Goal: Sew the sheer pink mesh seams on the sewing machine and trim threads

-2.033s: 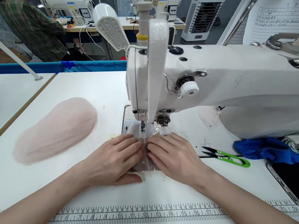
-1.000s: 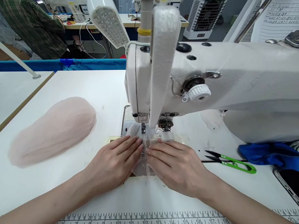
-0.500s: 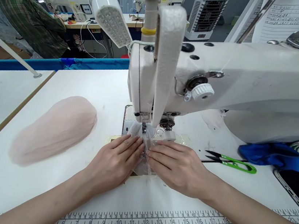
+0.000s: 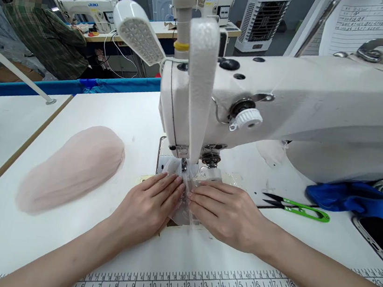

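**Desk:** Any writing we can read?

**Photographer:** "JUKI" in blue on the white sewing machine at the back left (image 4: 89,7), and again on the second white machine behind it (image 4: 210,0); the printed black ruler strip along the near table edge (image 4: 195,278) shows numerals, 13 to 17 among them; the white sheet of lined writing at upper right (image 4: 363,20) is too small to read.

**Desk:** And the hands?

**Photographer:** Both lie flat on the small sheer, pale piece of fabric (image 4: 182,214); the left hand (image 4: 148,203) and the right hand (image 4: 228,212) have fingers stretched out and close together, pressing down, gripping nothing; fingertips nearly meet at a raised fold in the fabric.

**Desk:** Where is that fabric?

**Photographer:** On the white table (image 4: 129,107), its far end under the metal presser foot and needle (image 4: 184,165) of the large white industrial sewing machine (image 4: 305,106); the machine's head hides part of what lies behind the needle.

**Desk:** What else is around?

**Photographer:** A soft heap of pale pink mesh (image 4: 71,167) well to the left; green-handled thread snips (image 4: 296,207) just right of the right hand; a crumpled blue cloth (image 4: 354,195) beyond them, under the machine's arm; a dark flat screen (image 4: 379,243) at the right edge; a white LED lamp head (image 4: 138,33) above the table; a person in a green plaid shirt (image 4: 46,39) at the back left; a white slatted air cooler (image 4: 264,16) beyond.
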Motion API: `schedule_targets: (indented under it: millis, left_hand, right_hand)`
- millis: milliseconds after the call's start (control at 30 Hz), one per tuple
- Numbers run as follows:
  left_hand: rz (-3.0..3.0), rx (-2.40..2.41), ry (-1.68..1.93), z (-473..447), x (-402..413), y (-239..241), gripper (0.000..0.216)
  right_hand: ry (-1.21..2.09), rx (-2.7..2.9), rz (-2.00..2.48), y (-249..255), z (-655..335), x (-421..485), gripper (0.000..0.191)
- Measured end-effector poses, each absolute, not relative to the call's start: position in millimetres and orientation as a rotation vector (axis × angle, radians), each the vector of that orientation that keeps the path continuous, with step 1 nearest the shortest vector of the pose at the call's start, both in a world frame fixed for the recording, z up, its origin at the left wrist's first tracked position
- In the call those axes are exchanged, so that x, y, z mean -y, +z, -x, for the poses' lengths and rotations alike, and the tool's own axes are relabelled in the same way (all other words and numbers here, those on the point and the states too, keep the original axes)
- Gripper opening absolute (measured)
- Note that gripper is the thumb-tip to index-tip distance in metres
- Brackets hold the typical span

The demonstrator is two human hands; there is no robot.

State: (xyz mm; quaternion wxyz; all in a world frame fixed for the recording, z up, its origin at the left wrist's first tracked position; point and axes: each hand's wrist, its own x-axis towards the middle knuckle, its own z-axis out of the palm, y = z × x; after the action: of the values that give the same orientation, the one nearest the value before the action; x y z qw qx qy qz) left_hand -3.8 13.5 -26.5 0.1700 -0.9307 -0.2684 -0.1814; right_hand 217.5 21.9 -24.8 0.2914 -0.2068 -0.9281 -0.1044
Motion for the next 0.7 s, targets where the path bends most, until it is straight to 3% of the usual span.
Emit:
schedule_targets:
  millis: [700]
  left_hand:
    - [2.626,0.787,-0.531,3,-6,-22,0.027]
  right_hand:
    - [-0.353,2.467,0.548,-25,-217,-26,0.019]
